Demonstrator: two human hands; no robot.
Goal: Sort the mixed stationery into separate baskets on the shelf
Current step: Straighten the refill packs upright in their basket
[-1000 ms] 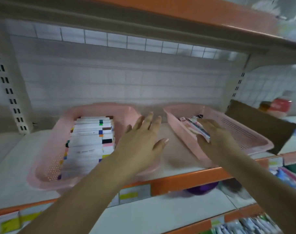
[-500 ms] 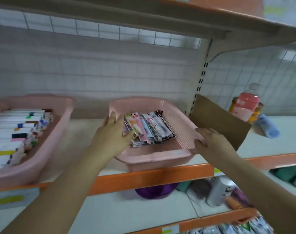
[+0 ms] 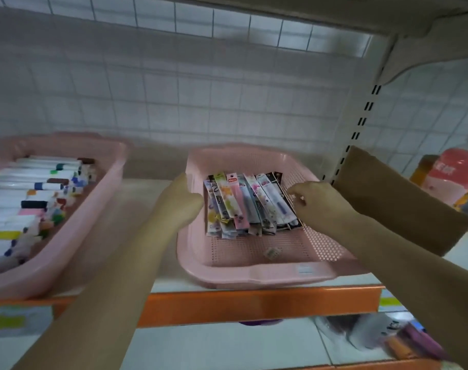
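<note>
Two pink plastic baskets stand on the white shelf. The right basket (image 3: 254, 276) holds a row of long packaged pens (image 3: 243, 201) lying side by side. The left basket (image 3: 75, 236) is filled with white marker pens (image 3: 32, 188) with coloured caps. My left hand (image 3: 179, 204) grips the left rim of the right basket. My right hand (image 3: 321, 201) reaches into that basket from the right, its fingers curled at the right edge of the pen packs; whether it pinches one is unclear.
A brown cardboard piece (image 3: 396, 204) leans right of the basket by the slotted shelf upright (image 3: 361, 124). A pink-capped bottle (image 3: 454, 174) stands further right. The orange shelf edge (image 3: 254, 305) runs in front; a lower shelf holds more packaged goods (image 3: 404, 340).
The view swung right and closer to the right basket. My left hand stayed at its left rim; my right hand moved from the basket's outer right rim into the basket, to the pen packs.
</note>
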